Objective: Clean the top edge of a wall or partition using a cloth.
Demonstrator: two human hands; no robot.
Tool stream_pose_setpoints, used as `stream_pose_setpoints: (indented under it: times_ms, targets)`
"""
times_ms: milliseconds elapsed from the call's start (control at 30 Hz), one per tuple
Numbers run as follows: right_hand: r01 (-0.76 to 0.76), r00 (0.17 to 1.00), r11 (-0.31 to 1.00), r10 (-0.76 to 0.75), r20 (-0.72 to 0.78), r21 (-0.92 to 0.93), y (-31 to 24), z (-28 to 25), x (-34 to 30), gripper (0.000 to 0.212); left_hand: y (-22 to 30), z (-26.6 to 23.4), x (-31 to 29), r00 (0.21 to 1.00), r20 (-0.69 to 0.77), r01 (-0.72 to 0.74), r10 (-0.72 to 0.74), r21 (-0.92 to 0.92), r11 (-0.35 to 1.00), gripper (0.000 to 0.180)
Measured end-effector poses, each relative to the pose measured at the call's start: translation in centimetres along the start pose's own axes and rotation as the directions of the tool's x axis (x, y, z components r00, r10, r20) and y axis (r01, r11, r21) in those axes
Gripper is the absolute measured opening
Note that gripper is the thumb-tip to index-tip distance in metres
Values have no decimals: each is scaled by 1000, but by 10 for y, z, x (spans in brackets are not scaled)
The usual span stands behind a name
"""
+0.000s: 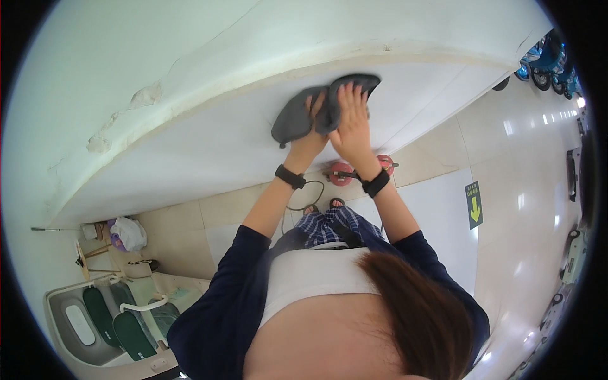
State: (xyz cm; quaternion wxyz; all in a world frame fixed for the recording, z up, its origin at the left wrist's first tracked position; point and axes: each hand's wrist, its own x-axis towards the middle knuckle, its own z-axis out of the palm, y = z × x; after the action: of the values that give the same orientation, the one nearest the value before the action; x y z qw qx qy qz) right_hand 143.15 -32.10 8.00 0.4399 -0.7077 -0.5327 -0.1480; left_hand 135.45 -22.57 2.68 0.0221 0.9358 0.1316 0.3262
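Observation:
Both my hands are on a soft dark grey piece [293, 119] with two rounded lobes, perhaps folded fabric; its exact kind I cannot make out. It is up against a white panel [221, 133] in front of me. My left hand [309, 140] grips it near the fold, with some fingers partly hidden between the lobes. Just to the right, my right hand [352, 123] lies flat over the right lobe, fingers stretched along it. The upper edge of that lobe shows beyond the fingertips. A black band circles each wrist.
Red round objects [341, 173] and a cable [322, 190] are on the tiled floor below my hands. A toy vehicle with green seats [101, 313] stands lower left, near a white bag [130, 234]. Blue wheeled toys [548, 60] are at far right. A floor sign [474, 206] bears a yellow arrow.

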Motion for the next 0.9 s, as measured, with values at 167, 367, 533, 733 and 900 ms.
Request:
stream_pose_setpoints:
  times_ms: [167,367,533,733,900]
  targets:
    - [-115,972,993,116,203,-16,20,46,-81,62,-19,16,-73,859,470,371,-202,-301,878,56]
    - [-139,986,988,132,102,68,0,35,-48,63,-10,-3,-48,988,148,32,-33,11,999,55]
    - [-91,995,993,93,-21,81,-32,-1,11,60,-9,-34,8,999,34,-13,15,-62,998,53]
    - [-121,989,992,118,88,28,-6,33,-46,57,-31,8,-57,964,263,-70,42,97,993,55]
    - [-145,973,989,145,182,-10,-1,37,-58,57,-16,-3,-62,977,212,11,-10,-6,1000,55]
